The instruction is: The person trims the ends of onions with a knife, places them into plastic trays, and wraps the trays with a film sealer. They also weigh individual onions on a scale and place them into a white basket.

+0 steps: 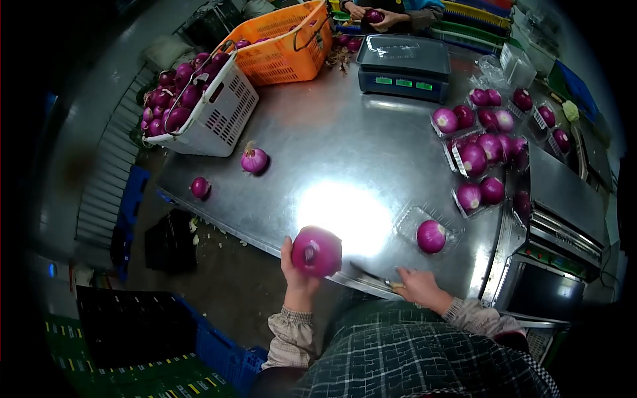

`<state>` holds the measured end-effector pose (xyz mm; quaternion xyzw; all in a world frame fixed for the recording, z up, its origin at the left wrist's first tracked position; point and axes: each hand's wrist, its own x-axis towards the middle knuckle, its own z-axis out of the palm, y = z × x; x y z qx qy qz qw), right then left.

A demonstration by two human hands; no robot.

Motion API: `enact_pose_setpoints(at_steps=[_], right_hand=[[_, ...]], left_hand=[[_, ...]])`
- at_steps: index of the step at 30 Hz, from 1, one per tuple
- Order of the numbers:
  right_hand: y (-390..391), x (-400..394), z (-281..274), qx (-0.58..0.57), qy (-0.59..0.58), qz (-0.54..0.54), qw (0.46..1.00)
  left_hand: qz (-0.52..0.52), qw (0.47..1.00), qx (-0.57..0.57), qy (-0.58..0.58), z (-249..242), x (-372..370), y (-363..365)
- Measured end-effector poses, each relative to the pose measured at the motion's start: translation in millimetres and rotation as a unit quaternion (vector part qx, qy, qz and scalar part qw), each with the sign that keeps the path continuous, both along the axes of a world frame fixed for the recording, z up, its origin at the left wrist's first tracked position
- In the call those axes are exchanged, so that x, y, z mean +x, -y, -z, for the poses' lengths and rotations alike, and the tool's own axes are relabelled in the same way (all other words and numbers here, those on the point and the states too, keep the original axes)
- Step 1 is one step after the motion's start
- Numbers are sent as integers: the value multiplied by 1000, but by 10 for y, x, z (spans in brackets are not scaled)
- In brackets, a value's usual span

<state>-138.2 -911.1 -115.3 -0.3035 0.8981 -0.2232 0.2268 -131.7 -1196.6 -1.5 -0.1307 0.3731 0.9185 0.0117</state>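
A round purple onion (316,251) is gripped by the curled fingers of the left hand (296,273) at the near edge of a glossy stainless-steel table (332,146). A thin dark-bladed knife (370,274) is clasped by the closed right hand (418,285). A white plastic basket (222,113) and grey digital scale (403,65) are seen farther back.
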Motion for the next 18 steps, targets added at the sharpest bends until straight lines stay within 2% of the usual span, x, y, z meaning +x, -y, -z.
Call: enact_pose_setpoints(at_steps=[1,3,5,6,7,8,9,10,12,15,16,18], right_hand=[[53,19,100,-15,-20,-35,999],[148,-59,289,-39,-70,-101,992],[159,-90,356,-38,-66,-76,994],[172,-90,377,-38,-61,-61,996],[176,-66,390,-113,-25,-4,993],[169,-38,350,-184,10,51,982],[169,-27,307,-253,42,104,961],[196,-8,263,-261,122,166,943],[353,92,65,-274,281,288,873],[563,87,-157,-348,386,285,806],[577,59,-266,-407,417,292,758],[683,-12,-493,-453,398,293,742]], left_hand=[[-20,999,24,29,-18,-19,-34],[1,997,81,-6,54,-48,-23],[43,989,135,-49,110,-103,42],[20,990,141,-14,107,-145,61],[-4,989,147,19,95,-189,76],[20,988,155,16,97,-232,130],[43,985,165,11,108,-280,173],[39,985,165,31,115,-324,198],[34,984,158,76,106,-353,246],[76,977,186,76,107,-348,333],[82,974,200,71,137,-342,373],[94,967,229,54,194,-354,438]])
